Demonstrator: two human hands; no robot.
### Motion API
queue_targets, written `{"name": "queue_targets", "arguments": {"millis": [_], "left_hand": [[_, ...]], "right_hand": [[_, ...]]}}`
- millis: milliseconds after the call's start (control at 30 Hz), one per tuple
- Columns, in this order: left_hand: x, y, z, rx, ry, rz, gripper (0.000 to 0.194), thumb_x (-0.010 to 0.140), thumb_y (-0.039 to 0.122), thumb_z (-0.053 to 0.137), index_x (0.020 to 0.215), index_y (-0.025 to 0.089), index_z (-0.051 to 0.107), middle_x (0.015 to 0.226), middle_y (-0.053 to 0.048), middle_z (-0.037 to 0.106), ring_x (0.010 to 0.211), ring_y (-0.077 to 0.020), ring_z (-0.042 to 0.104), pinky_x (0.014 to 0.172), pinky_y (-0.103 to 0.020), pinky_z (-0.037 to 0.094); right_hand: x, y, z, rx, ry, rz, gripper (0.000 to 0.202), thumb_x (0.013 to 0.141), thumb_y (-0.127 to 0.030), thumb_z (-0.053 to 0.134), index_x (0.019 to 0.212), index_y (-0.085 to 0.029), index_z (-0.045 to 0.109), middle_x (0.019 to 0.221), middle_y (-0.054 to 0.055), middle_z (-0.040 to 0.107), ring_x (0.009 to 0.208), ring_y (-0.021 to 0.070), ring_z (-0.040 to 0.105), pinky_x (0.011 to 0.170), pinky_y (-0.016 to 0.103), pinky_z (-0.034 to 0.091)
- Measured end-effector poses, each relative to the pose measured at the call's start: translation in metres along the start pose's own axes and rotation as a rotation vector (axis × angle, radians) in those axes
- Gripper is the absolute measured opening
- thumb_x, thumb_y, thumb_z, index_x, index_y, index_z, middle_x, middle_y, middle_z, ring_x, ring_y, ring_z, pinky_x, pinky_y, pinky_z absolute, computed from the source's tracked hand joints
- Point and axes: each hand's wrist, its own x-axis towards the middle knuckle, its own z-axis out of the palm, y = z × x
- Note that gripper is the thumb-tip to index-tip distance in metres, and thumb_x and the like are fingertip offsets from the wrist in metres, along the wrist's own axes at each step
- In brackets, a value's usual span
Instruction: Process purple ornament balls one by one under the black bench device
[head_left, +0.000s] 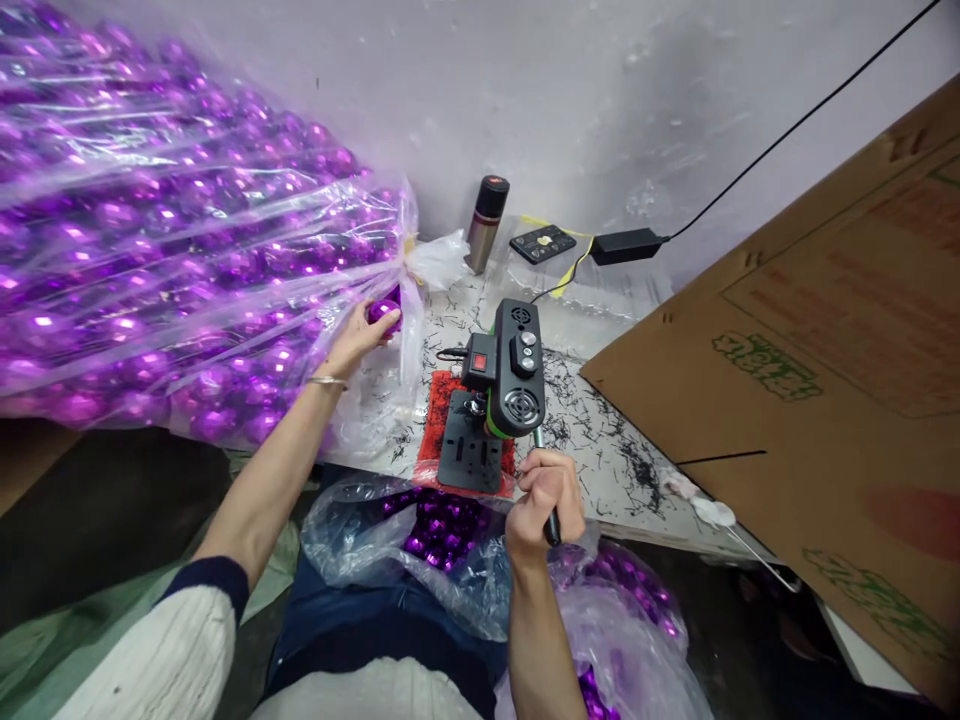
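My left hand [358, 340] is closed on a shiny purple bauble [384, 314], beside the knot of a big clear bag [406, 262]. My right hand [546, 497] is wrapped round the black-gripped lever [553, 528] of a small black machine. The lever's metal rod rises to the underside of that machine [519, 365], which has round vents, silver knobs and a red switch [480, 361]. Its black slotted base plate [470, 445] stands on a red sheet [433, 425]. An open clear bag of purple baubles [444, 525] lies across my lap, below the table edge.
The tied bag full of purple baubles [187, 230] fills the left side. Behind the machine are a flask [487, 220], a phone [541, 243] and a power adapter [628, 246]. A cardboard box [810, 380] stands at right. Black scraps litter the table [600, 440].
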Motion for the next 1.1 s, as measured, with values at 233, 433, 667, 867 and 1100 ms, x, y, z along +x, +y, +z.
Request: {"name": "queue_targets", "arguments": {"millis": [233, 433, 667, 867, 1100], "left_hand": [[-0.114, 0.018, -0.003, -0.273, -0.262, -0.254, 0.037, 0.101, 0.043, 0.074, 0.128, 0.019, 0.075, 0.125, -0.016, 0.077, 0.117, -0.0304, 0.077, 0.105, -0.050, 0.067], [-0.186, -0.033, 0.044, -0.063, -0.283, -0.006, 0.065, 0.094, 0.054, 0.078, 0.148, 0.025, 0.060, 0.138, -0.011, 0.076, 0.127, -0.0304, 0.076, 0.111, -0.045, 0.063], [-0.194, -0.065, 0.077, 0.274, -0.276, 0.201, 0.064, 0.093, 0.049, 0.083, 0.148, 0.024, 0.062, 0.138, -0.014, 0.077, 0.130, -0.0348, 0.074, 0.114, -0.053, 0.058], [-0.186, -0.069, 0.089, 0.362, -0.294, 0.388, 0.062, 0.095, 0.043, 0.084, 0.149, 0.024, 0.060, 0.140, -0.015, 0.075, 0.131, -0.0340, 0.073, 0.113, -0.051, 0.059], [-0.186, -0.080, 0.097, 0.384, -0.310, 0.472, 0.062, 0.096, 0.042, 0.082, 0.150, 0.025, 0.058, 0.142, -0.014, 0.074, 0.137, -0.0338, 0.070, 0.120, -0.054, 0.055]], "right_hand": [[0.015, -0.013, 0.000, -0.053, -0.001, 0.044, 0.042, 0.110, -0.022, 0.048, 0.069, -0.024, 0.053, 0.064, -0.003, 0.055, 0.064, 0.0150, 0.060, 0.061, 0.032, 0.044], [0.015, -0.012, 0.001, -0.040, -0.015, 0.001, 0.039, 0.109, -0.018, 0.047, 0.072, -0.024, 0.055, 0.064, -0.004, 0.055, 0.065, 0.0144, 0.062, 0.062, 0.032, 0.044], [0.013, -0.010, -0.002, -0.063, -0.047, -0.019, 0.037, 0.108, -0.016, 0.047, 0.074, -0.024, 0.055, 0.066, -0.004, 0.056, 0.067, 0.0143, 0.062, 0.062, 0.031, 0.044], [0.011, -0.010, -0.002, -0.064, -0.037, -0.019, 0.036, 0.108, -0.016, 0.047, 0.074, -0.024, 0.057, 0.065, -0.003, 0.056, 0.066, 0.0148, 0.062, 0.063, 0.031, 0.046], [0.010, -0.011, -0.004, -0.055, -0.057, -0.010, 0.035, 0.108, -0.014, 0.047, 0.076, -0.024, 0.057, 0.067, -0.003, 0.058, 0.068, 0.0145, 0.063, 0.064, 0.031, 0.047]]}}
